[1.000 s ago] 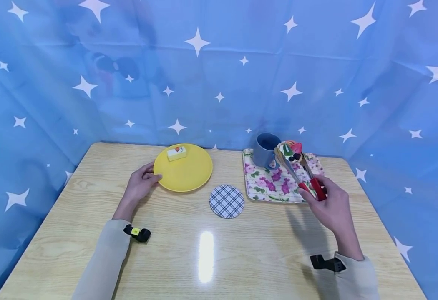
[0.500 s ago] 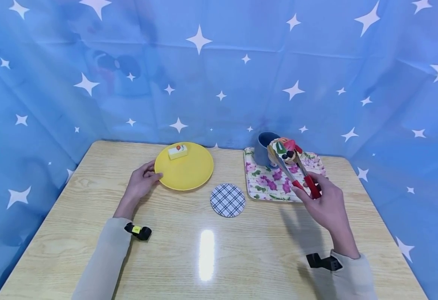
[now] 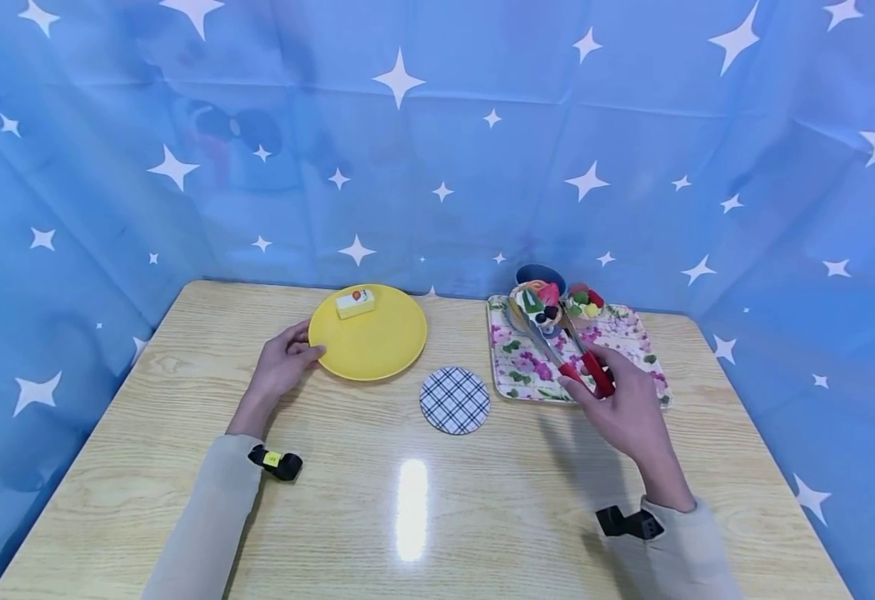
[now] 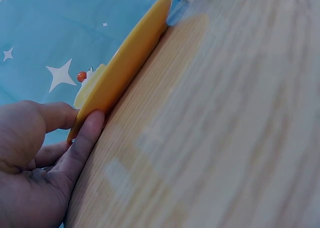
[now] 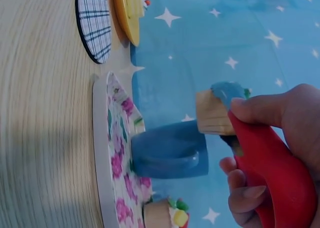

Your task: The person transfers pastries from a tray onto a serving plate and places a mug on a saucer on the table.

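My left hand pinches the near left rim of a yellow plate, as the left wrist view also shows. A small slice of cake with a red topping sits toward the plate's back. My right hand grips red-handled tongs. Between the tong tips is a fruit-topped tart, held up over the floral tray and partly covering the blue mug. A second fruit-topped tart stands on the tray, partly hidden behind the tongs.
A round checked coaster lies on the wooden table between plate and tray. Close behind the table hangs a blue curtain with white stars. Both wrists wear black straps.
My right hand has moved left with the tongs and their tart, uncovering the second tart on the tray. My left hand and the plate stay in place.
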`<state>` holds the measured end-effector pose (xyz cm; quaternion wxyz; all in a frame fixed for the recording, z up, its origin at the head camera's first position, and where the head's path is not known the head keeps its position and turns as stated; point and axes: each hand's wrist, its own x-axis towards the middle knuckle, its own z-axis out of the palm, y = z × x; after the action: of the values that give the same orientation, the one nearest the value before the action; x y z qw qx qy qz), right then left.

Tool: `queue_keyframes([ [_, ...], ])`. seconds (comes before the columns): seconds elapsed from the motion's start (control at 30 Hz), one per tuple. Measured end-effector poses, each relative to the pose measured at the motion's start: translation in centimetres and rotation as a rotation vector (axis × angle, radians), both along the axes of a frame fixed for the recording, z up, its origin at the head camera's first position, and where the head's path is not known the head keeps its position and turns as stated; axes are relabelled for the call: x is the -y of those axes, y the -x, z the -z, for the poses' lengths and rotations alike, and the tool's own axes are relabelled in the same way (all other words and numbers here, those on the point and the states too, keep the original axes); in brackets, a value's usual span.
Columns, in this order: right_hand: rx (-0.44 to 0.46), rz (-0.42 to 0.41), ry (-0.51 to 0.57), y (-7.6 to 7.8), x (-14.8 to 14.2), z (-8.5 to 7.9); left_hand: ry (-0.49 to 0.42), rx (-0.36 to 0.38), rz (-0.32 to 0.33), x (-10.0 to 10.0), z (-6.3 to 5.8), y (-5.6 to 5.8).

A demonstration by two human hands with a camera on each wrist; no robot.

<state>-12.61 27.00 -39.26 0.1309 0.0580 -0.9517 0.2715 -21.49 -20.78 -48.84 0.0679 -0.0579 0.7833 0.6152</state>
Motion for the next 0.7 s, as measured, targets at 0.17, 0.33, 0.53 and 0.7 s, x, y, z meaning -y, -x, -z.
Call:
queue_keyframes([
  [0.17, 0.030, -0.002, 0.002, 0.2, 0.5, 0.1, -0.005, -0.008, -0.001, 0.1, 0.6, 0.3],
  [0.33, 0.054, -0.010, 0.008, 0.3, 1.0, 0.3, -0.007, -0.007, 0.016, -0.5, -1.8, -0.7],
  [0.53, 0.074, -0.024, 0.012, 0.7, 1.8, 0.5, 0.000, -0.011, 0.002, -0.2, -0.5, -0.2],
  [0.7, 0.069, -0.042, 0.011, 1.1, 2.6, 0.8, 0.020, -0.026, -0.010, 0.1, 0.7, 0.1],
])
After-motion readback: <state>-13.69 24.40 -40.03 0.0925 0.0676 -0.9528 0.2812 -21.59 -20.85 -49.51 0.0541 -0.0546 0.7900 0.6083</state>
